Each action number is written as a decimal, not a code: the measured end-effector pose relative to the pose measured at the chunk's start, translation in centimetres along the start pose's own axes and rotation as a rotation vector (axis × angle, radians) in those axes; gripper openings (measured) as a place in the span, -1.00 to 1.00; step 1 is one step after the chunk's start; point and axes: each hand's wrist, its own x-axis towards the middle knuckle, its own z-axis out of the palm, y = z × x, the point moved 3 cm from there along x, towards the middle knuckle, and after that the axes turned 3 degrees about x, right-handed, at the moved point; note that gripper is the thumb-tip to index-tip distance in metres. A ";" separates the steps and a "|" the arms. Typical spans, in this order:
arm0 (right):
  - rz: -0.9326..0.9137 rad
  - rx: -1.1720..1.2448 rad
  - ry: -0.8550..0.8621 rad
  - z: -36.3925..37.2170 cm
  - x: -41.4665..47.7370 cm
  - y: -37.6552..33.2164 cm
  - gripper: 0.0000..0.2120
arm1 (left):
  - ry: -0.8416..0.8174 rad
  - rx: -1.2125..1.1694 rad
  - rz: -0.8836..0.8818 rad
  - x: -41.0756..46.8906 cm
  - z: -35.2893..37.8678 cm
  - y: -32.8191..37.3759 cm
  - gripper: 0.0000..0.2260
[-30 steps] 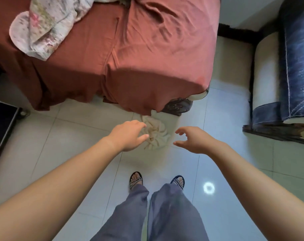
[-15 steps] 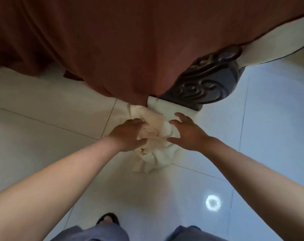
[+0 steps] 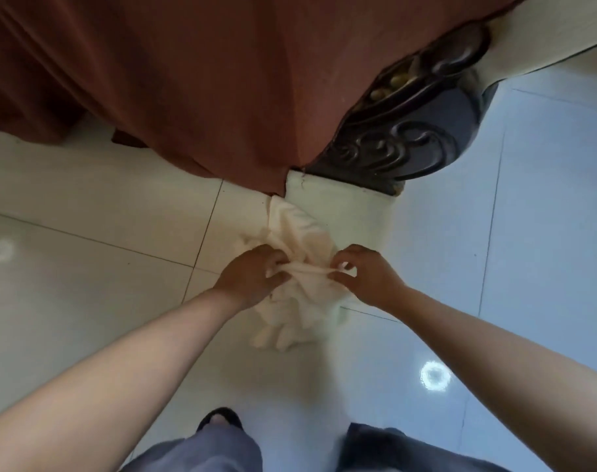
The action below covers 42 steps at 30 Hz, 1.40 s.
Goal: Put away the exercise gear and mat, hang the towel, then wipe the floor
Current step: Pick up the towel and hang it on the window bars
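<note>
A rust-brown fabric bed cover (image 3: 188,80) hangs above the glossy pale tiled floor (image 3: 86,267), beside a dark carved wooden bed foot (image 3: 409,137). No exercise gear or mat shows, so that stage is judged done or out of view. A crumpled cream cloth (image 3: 300,315) lies on the tiles just in front of the bed foot; towel or wiping rag, it cannot be told. The left hand (image 3: 249,274) and the right hand (image 3: 365,274) each pinch one raised fold, taut between them. Hanging and wiping remain. No container is in view.
</note>
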 end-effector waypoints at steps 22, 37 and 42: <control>0.011 0.414 0.507 -38.1 -34.5 -52.7 -0.70 | 0.430 -0.281 0.282 -37.1 -53.1 34.9 -0.84; -0.220 0.421 0.741 -41.9 -38.2 -64.9 -0.86 | 0.559 -0.253 0.487 -45.9 -62.9 38.1 -0.85; -0.209 0.426 0.754 -41.3 -38.5 -65.7 -0.86 | 0.547 -0.224 0.488 -47.0 -63.1 36.2 -0.78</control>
